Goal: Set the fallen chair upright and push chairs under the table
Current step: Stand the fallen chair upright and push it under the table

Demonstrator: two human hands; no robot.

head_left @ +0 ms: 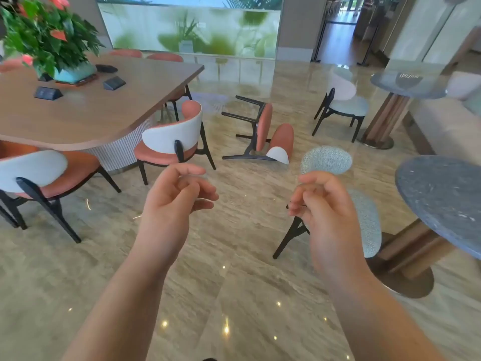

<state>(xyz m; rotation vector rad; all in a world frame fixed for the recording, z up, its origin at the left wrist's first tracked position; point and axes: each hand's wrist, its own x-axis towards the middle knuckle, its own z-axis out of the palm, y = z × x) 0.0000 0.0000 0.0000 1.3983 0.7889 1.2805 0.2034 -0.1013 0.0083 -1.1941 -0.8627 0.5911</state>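
A fallen chair (263, 128) with an orange seat and black legs lies on its back on the marble floor, legs pointing left, a few steps ahead of me. Left of it is the large wooden table (86, 110). One orange-and-white chair (171, 142) stands upright at the table's near corner, pulled out from it. Another chair (39, 175) stands at the lower left, partly under the table edge. My left hand (177, 194) and my right hand (320, 201) are raised in front of me, fingers loosely curled, holding nothing. Neither hand touches a chair.
A potted plant (49, 37) and small black boxes sit on the table. A grey-green chair (364, 217) stands behind my right hand beside a round stone table (442, 199). A second round table (406, 84) and a pale chair (343, 105) stand at the back right.
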